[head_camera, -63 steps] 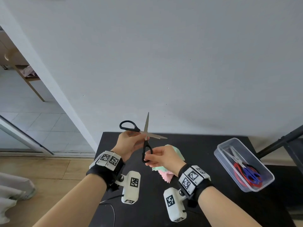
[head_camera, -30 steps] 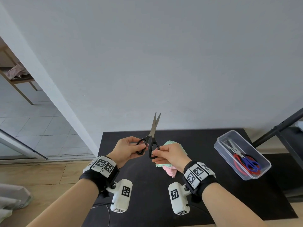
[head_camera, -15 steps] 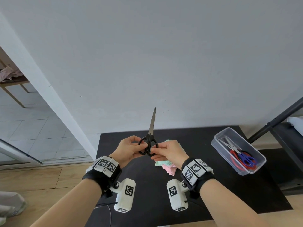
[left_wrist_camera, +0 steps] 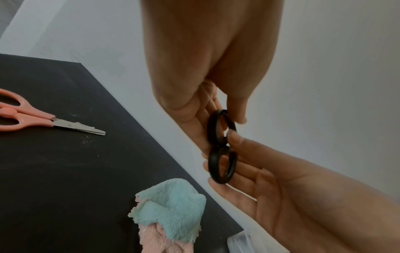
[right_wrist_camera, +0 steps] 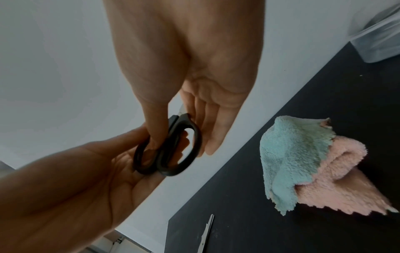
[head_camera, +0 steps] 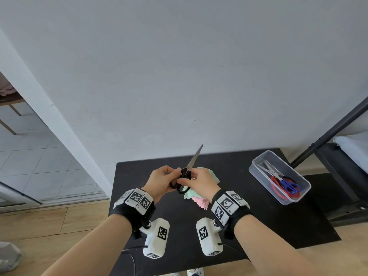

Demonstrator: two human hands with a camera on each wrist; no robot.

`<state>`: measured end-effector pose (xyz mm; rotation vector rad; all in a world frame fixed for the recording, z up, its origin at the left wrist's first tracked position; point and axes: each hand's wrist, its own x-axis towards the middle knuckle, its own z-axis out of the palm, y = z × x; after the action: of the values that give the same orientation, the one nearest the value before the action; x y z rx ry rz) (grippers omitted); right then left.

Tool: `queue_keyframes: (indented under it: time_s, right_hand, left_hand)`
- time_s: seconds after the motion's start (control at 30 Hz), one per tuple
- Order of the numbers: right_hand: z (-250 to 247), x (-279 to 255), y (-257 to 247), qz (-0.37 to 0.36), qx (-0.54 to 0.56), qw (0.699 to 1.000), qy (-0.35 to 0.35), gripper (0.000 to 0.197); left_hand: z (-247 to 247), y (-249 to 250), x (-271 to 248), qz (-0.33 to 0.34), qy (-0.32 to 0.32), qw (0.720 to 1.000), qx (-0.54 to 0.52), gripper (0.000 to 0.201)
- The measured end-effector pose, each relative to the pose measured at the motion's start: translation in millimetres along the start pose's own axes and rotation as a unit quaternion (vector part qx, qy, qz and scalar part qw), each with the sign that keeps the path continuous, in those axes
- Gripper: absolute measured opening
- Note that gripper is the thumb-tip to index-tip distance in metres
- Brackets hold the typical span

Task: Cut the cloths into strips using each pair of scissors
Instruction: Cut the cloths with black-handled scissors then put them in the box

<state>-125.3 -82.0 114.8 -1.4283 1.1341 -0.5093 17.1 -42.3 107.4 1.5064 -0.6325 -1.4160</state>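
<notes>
Two oval black plastic scissor loops [left_wrist_camera: 221, 148]

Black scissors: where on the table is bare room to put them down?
Bare table lies between the cloths and the clear box, and along the near right edge. The left side holds pink scissors; the middle is taken by both hands.

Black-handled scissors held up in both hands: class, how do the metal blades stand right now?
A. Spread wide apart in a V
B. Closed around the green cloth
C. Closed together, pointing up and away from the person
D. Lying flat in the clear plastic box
C: the black-handled scissors show one closed blade line rising toward the wall, with the left hand and right hand both on the loops, above the cloths.
</notes>
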Motion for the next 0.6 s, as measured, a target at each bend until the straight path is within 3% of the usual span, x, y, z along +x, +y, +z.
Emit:
queue_keyframes:
  time_s: [0.1,0.23,0.33,0.37,0.4,0.47,0.53,0.6]
  right_hand:
    - [2,-2,8,0.022,-0.007,1.000,0.009,0.016]
    - [1,-2,20,0.039,-0.051,0.997,0.042,0.009]
    - [-5,-3,30,0.045,-0.106,0.992,0.056,0.012]
    - [-8,-5,32,0.057,-0.123,0.989,0.053,0.009]
    - [-10,-8,35,0.059,-0.136,0.988,0.052,0.007]
    - [-17,-12,41,0.083,-0.161,0.982,0.054,0.028]
    - [-25,-18,44,0.088,-0.184,0.978,0.052,0.035]
    - [-34,-23,47,0.084,-0.207,0.973,0.052,0.032]
  left_hand:
    - [4,-3,-1,-0.033,-0.017,0.999,-0.033,0.021]
    - [8,-9,-5,-0.034,-0.036,0.999,0.010,0.020]
    - [12,-14,-9,0.008,-0.010,0.985,0.170,0.021]
    - [10,-17,-10,0.036,-0.010,0.957,0.289,0.022]
    - [8,-20,-10,0.061,-0.021,0.907,0.416,0.024]
    - [5,-26,-6,0.080,-0.056,0.809,0.580,0.028]
    - [5,-31,0,0.075,-0.087,0.757,0.643,0.030]
    - [11,-32,6,0.067,-0.098,0.731,0.672,0.030]
